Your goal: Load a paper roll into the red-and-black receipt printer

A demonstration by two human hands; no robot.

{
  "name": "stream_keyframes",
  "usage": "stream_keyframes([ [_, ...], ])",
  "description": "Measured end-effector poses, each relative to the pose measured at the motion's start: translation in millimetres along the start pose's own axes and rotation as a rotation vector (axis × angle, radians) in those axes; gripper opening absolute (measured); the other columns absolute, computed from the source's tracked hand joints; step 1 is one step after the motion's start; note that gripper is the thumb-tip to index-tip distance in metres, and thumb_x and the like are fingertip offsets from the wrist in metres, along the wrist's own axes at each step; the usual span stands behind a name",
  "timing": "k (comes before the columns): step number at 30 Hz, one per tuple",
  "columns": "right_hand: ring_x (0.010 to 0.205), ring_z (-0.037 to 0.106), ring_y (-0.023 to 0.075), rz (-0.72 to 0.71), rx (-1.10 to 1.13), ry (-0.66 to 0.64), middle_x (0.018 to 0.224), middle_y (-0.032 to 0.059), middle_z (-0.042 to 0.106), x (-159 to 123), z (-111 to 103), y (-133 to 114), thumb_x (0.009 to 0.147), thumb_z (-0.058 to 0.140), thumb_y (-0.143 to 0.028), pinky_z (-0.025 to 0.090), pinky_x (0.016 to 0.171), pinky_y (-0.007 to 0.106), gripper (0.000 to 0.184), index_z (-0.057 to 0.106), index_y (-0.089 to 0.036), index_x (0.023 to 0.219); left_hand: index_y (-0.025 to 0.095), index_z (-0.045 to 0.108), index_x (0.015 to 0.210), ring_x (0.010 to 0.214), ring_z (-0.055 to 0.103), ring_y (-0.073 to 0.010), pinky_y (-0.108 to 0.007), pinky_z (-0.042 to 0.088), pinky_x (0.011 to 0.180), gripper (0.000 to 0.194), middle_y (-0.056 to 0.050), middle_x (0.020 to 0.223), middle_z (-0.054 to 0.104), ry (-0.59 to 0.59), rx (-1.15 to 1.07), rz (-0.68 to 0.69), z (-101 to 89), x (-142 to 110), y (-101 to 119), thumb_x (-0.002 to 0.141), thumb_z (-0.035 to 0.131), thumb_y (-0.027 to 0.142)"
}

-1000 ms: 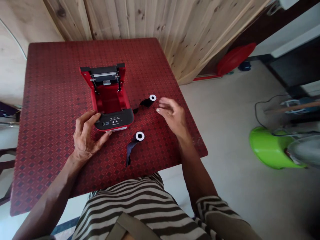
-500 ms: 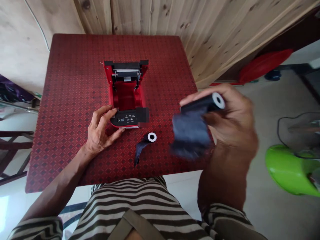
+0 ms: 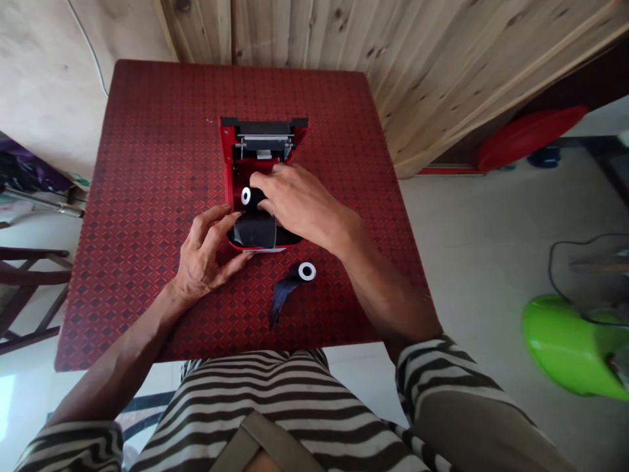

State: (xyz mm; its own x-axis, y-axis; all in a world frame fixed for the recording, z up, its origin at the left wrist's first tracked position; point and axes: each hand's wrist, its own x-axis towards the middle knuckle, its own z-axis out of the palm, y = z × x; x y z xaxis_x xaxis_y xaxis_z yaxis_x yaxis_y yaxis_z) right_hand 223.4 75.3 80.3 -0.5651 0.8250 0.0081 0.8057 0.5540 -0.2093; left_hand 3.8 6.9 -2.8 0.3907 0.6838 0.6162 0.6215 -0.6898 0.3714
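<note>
A small red and black printer (image 3: pixel 240 176) stands on the table with its lid raised. My left hand (image 3: pixel 204 255) grips its front left corner, fingers on the top panel and thumb along the front. Inside the open bay, my right hand (image 3: pixel 302 200) is closed round a black paper roll (image 3: pixel 252 198) with a white core end. The roll's loose strip drapes forward over the printer's front panel and hides much of it. A second black roll (image 3: pixel 297 274) lies on the table in front of the printer, its loose end trailing toward me.
The table (image 3: pixel 162 151) has a red patterned cover and meets a wooden plank wall (image 3: pixel 304 33) at the back. To the right on the floor is a bright green plastic object (image 3: pixel 560 347). A dark wooden chair (image 3: pixel 34 282) stands at the left.
My right hand has picked up the farther black roll from the table, lifted it on the right and brought it left into the printer's bay. My left hand has stayed on the printer.
</note>
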Motion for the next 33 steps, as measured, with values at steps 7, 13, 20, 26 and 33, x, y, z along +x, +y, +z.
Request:
stream_keyframes([
  [7, 0.104, 0.068, 0.0273, -0.063, 0.057, -0.013, 0.099, 0.0109, 0.07, 4, -5, 11, 0.103, 0.062, -0.017, 0.053, 0.098, 0.044, 0.013, 0.073, -0.014, 0.108, 0.026, 0.046, 0.154, 0.135, 0.064, -0.0293, -0.048, 0.059, 0.113, 0.075, -0.013, 0.145, 0.062, -0.016, 0.011, -0.017, -1.9, 0, 1, 0.091, 0.08, 0.048],
  [13, 0.11, 0.064, 0.026, -0.073, 0.058, -0.02, 0.1, 0.009, 0.072, -5, -19, -2, 0.104, 0.061, -0.018, 0.05, 0.105, 0.044, 0.016, 0.073, -0.013, 0.112, 0.023, 0.045, 0.155, 0.134, 0.065, -0.0289, -0.047, 0.06, 0.113, 0.078, -0.014, 0.143, 0.064, 0.008, -0.014, -0.025, -1.5, 1, 2, 0.091, 0.08, 0.049],
  [20, 0.106, 0.069, 0.0312, 0.007, 0.004, 0.005, 0.093, 0.0138, 0.074, 2, -3, -12, 0.103, 0.06, -0.012, 0.051, 0.101, 0.048, 0.019, 0.078, -0.011, 0.097, 0.023, 0.042, 0.157, 0.134, 0.064, -0.0288, -0.046, 0.06, 0.113, 0.079, -0.014, 0.143, 0.063, -0.004, -0.017, -0.039, -0.6, 0, 2, 0.092, 0.078, 0.051],
  [26, 0.097, 0.071, 0.03, 0.049, 0.11, 0.037, 0.089, 0.0122, 0.072, 19, 16, 8, 0.099, 0.066, -0.01, 0.054, 0.091, 0.045, 0.018, 0.08, -0.016, 0.09, 0.026, 0.039, 0.158, 0.134, 0.064, -0.03, -0.048, 0.061, 0.112, 0.082, -0.014, 0.143, 0.064, -0.029, -0.003, -0.051, -0.6, -1, 2, 0.091, 0.079, 0.049],
  [33, 0.094, 0.071, 0.0273, -0.017, 0.098, 0.029, 0.087, 0.0113, 0.073, 21, 20, 17, 0.099, 0.063, -0.009, 0.056, 0.089, 0.043, 0.018, 0.078, -0.016, 0.091, 0.023, 0.042, 0.158, 0.135, 0.063, -0.029, -0.045, 0.059, 0.114, 0.08, -0.015, 0.143, 0.063, -0.023, -0.025, -0.033, -2.1, 1, 3, 0.091, 0.08, 0.045],
])
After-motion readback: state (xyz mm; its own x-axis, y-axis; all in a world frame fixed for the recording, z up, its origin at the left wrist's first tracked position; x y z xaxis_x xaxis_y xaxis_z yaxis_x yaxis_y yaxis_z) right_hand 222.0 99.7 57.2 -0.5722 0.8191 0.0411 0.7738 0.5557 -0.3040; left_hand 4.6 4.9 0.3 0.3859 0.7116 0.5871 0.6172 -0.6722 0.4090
